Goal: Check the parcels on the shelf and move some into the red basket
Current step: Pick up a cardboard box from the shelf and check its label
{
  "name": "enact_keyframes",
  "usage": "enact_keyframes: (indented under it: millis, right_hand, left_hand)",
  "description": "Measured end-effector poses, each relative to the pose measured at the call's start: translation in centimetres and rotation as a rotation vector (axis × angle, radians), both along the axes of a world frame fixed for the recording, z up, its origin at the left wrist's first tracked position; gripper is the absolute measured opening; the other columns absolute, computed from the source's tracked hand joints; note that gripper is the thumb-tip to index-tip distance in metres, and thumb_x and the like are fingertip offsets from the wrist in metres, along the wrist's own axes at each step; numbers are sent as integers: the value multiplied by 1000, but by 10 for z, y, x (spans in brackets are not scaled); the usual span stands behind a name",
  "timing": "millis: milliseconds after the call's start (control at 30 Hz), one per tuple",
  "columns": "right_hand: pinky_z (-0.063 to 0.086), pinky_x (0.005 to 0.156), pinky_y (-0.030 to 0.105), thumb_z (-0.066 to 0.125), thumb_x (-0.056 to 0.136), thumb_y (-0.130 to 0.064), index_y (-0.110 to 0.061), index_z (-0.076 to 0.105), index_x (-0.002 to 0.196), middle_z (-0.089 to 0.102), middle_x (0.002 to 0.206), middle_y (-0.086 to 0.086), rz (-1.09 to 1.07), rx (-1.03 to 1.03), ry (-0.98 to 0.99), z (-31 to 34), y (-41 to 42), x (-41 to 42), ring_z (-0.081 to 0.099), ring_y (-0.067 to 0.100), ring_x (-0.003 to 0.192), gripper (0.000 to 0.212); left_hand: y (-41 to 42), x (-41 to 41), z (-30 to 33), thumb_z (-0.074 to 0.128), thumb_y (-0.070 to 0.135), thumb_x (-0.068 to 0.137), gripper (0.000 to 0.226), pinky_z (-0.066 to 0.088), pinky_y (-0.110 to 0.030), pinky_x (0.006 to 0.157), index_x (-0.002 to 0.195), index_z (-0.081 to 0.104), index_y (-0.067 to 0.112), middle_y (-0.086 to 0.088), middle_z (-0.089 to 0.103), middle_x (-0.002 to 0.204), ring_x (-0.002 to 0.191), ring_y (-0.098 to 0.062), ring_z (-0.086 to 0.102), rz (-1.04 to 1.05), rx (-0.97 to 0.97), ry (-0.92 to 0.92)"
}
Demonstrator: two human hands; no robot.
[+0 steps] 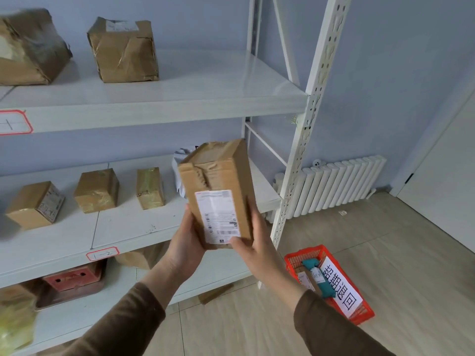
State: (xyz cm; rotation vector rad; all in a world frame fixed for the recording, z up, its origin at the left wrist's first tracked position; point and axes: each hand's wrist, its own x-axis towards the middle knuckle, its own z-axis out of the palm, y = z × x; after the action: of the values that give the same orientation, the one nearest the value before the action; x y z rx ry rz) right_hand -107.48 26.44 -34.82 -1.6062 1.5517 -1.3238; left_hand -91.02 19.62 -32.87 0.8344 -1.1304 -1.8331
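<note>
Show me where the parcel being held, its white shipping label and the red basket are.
Held cardboard parcel (pixel 218 173): head view, on its crumpled, taped upper face.
White shipping label (pixel 218 217): head view, middle of the sticker.
Red basket (pixel 308 254): head view, on its far mesh wall.

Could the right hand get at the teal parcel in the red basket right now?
Probably not yet: the right hand and left hand both grip the cardboard box. The teal parcel lies uncovered in the red basket.
</note>
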Motion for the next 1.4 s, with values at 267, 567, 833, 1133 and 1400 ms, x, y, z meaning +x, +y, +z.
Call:
enact_keyframes:
  millis: [267,567,833,1133,1400]
  right_hand:
    - [55,85,16,62,102,-28,-35,42,149,64,134,-12,-155,210,-405,8,-16,-17,62,8,121,52]
    - [60,95,53,73,94,-34,-28,55,105,70,112,2,-388,326,-572,9,-83,-68,71,25,107,23]
    - [57,101,46,53,105,-35,-30,71,109,75,112,-4,-323,419,-523,4,-204,-124,70,19,107,19]
    - [57,86,40,49,109,-32,-27,65,108,72,110,0,-263,477,-552,-8,-314,-161,68,18,97,16]
    - [52,68,29,46,109,-39,-23,62,123,70,114,2,-277,488,-518,-22,-347,-175,66,14,91,27]
  left_hand:
    - [10,-11,0,45,42,108,43,47,-33,105,150,47,39,13,69,133,128,-12,60,-60,-87,-151]
    - [-51,-68,-7,61,13,103,53,54,-34,91,149,43,32,-7,71,129,115,-22,67,-62,88,-191]
    - [-165,-138,-11,51,11,108,59,55,-22,75,161,31,28,9,66,110,93,-7,63,65,137,-209]
    - [-254,-183,-24,46,16,110,39,51,-20,76,139,46,43,7,69,121,106,-8,66,180,166,-208]
    - [-285,-195,-29,45,25,111,35,52,-13,68,146,49,31,8,68,118,98,-3,65,187,120,-308]
